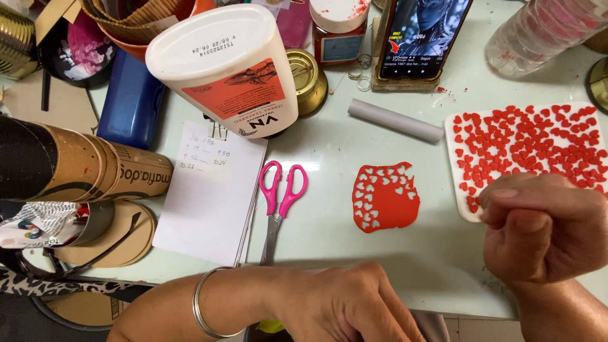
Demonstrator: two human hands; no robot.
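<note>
My right hand (544, 231) hovers at the lower right with its fingers curled and pinched together, just below a white tray (453, 183) covered with several small red clay hearts (525, 142). Whether something tiny sits between the fingertips is hidden. My left hand (342, 304), with a silver bangle on the wrist, lies along the table's front edge, fingers bent downward over something hidden below the frame. A flat red clay sheet (384, 197) with heart-shaped holes lies on the table between the hands.
Pink-handled scissors (280, 202) lie beside a white notepad (212, 190). A grey roller (396, 120), a large white tub (228, 66), a gold lid (307, 79), a propped phone (421, 38), a jar, a plastic bottle (538, 28) and cardboard tubes (82, 164) crowd the back and left.
</note>
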